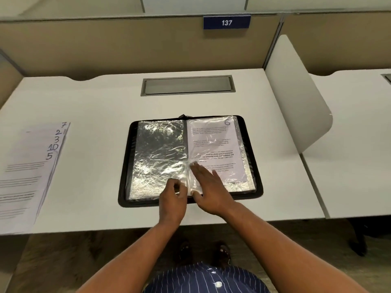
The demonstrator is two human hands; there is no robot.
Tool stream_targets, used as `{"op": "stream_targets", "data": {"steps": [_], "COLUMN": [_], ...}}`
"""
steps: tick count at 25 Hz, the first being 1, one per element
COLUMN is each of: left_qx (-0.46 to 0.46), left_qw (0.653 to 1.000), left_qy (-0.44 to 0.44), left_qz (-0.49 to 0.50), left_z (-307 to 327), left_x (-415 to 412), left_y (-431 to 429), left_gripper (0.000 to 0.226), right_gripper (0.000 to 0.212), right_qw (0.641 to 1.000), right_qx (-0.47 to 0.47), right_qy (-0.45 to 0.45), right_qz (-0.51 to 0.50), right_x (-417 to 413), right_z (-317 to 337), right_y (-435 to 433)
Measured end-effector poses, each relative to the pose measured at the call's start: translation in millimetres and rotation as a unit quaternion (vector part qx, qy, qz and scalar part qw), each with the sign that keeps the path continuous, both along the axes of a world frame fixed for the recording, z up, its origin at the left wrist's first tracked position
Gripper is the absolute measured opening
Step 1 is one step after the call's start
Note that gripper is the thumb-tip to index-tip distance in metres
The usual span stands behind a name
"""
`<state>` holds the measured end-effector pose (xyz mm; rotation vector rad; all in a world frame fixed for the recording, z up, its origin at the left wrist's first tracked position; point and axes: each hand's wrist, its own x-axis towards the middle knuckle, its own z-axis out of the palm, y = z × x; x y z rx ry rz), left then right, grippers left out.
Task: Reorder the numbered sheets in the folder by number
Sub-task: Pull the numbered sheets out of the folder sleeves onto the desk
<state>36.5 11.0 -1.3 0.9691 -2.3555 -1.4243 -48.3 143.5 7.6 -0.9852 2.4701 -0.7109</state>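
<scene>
Nearest to us, our dark blue shirt with thin white stripes fills the bottom edge, and our two bare forearms reach forward over the front edge of the white desk. Our left hand curls at the bottom of the folder's spine, its fingertips pressed together, pinching the lower edge of a crinkled clear plastic sleeve. Just beside it, our right hand lies flat with fingers spread, pressing on the lower part of the right-hand page.

Under both hands, the black zip-edged folder lies open near the middle of the desk. Its left sleeve looks empty and shiny; its right sleeve holds a printed white sheet marked 6 in the top corner.

Well apart, at the left edge of the desk, a fanned pile of loose printed sheets shows handwritten numbers 7, 2, 3, 10 and 5.

Farther back, a grey rectangular cable hatch sits in the desk, and a blue plate reading 137 hangs on the beige partition.
</scene>
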Motion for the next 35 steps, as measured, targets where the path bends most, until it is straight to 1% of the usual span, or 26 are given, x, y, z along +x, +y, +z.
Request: {"op": "stream_targets", "data": {"steps": [2,4,7,8,10,12,13,14,16,19,20,22,24,26,29,30,32,35], "left_qx": [0.002,-0.022,-0.02,-0.013,-0.017,-0.05,-0.069,-0.089,-0.126,-0.133,-0.149,-0.229,-0.271,-0.289,-0.318,-0.323,-0.328,-0.3], "left_qw": [1.0,0.999,0.995,0.993,0.986,0.973,0.966,0.961,0.957,0.956,0.949,0.916,0.894,0.884,0.866,0.863,0.864,0.881], "left_qy": [-0.014,-0.033,-0.078,-0.096,-0.14,-0.18,-0.185,-0.176,-0.127,-0.057,-0.037,-0.014,-0.03,-0.05,-0.045,-0.05,-0.07,-0.092], "left_qz": [0.016,-0.002,-0.06,-0.07,-0.09,-0.134,-0.165,-0.193,-0.23,-0.255,-0.276,-0.328,-0.355,-0.364,-0.384,-0.385,-0.375,-0.354], "left_z": [-4,-15,-24,-25,-25,-24,-23,-23,-22,-16,-17,-25,-32,-33,-27,-26,-23,-23], "left_x": [14,34,61,67,73,74,74,72,65,40,30,7,-14,-30,-46,-50,-56,-59], "left_y": [0,-2,-4,-4,-3,-3,-2,-1,2,4,6,8,10,11,13,14,14,14], "left_gripper": [0.007,0.003,0.024,0.027,0.025,0.019,0.019,0.021,0.026,0.034,0.036,0.042,0.048,0.046,0.022,0.019,0.024,0.026], "right_gripper": [0.086,0.085,0.091,0.094,0.096,0.093,0.091,0.088,0.082,0.075,0.074,0.071,0.068,0.063,0.056,0.054,0.053,0.052], "right_qw": [0.999,0.994,0.983,0.979,0.972,0.969,0.97,0.973,0.984,0.998,0.999,0.998,0.994,0.989,0.982,0.979,0.975,0.971], "right_qx": [0.0,0.009,0.035,0.046,0.058,0.055,0.046,0.032,0.003,-0.027,-0.028,-0.025,-0.022,-0.011,-0.014,-0.016,-0.021,-0.026], "right_qy": [-0.012,-0.03,-0.059,-0.066,-0.082,-0.09,-0.086,-0.077,-0.053,-0.025,-0.014,0.002,0.006,0.008,0.021,0.028,0.046,0.061], "right_qz": [0.049,0.101,0.169,0.188,0.213,0.225,0.223,0.213,0.169,0.058,0.019,-0.053,-0.11,-0.148,-0.19,-0.2,-0.217,-0.231], "right_x": [4,9,17,20,24,29,32,33,31,24,21,15,12,13,19,21,25,31], "right_z": [5,7,8,8,11,13,13,13,11,7,5,-1,-8,-15,-23,-24,-25,-24], "right_y": [-22,-43,-66,-72,-80,-84,-83,-80,-66,-31,-17,12,39,61,85,90,97,100]}}
